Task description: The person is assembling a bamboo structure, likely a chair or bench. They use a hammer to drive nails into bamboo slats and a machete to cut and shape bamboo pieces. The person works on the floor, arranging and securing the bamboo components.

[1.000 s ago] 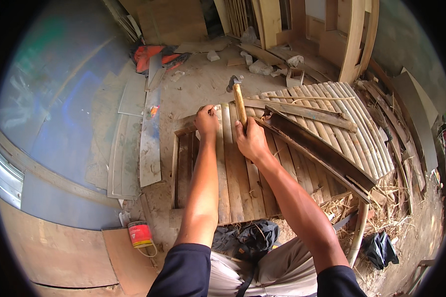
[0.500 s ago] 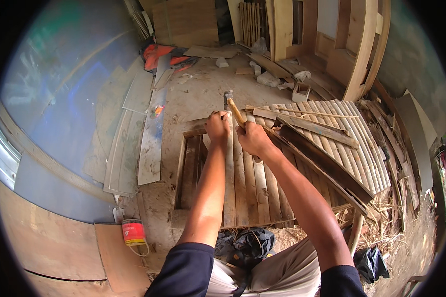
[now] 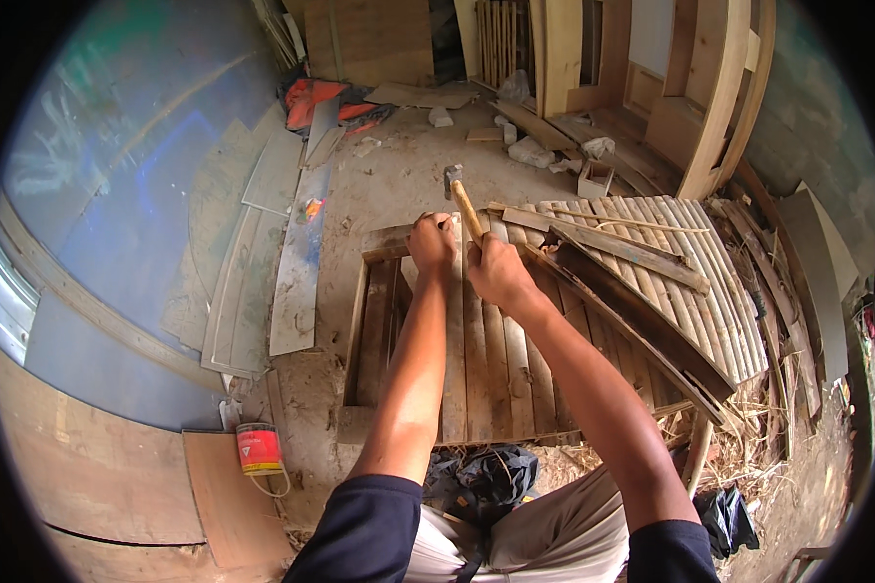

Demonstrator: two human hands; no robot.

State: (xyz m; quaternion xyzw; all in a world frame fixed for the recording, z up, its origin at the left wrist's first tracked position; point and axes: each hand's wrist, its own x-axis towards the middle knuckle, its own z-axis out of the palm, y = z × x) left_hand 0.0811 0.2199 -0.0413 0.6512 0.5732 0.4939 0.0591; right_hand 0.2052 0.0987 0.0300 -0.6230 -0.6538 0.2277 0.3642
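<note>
Right hand (image 3: 501,272): fingers wrapped around wooden-handled, grey-headed hammer (image 3: 466,208), head past far edge of brown slatted wooden platform (image 3: 478,389) | Left hand (image 3: 433,243): fingers curled at platform's far edge, just beside hammer; anything pinched cannot be told | Dark channel-shaped beam (image 3: 642,311): lying diagonally across platform, right of right hand

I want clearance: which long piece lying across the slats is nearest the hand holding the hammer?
The dark trough-shaped piece: its far end is just beside the right hand. The flat plank and thin stick lie farther off.
</note>
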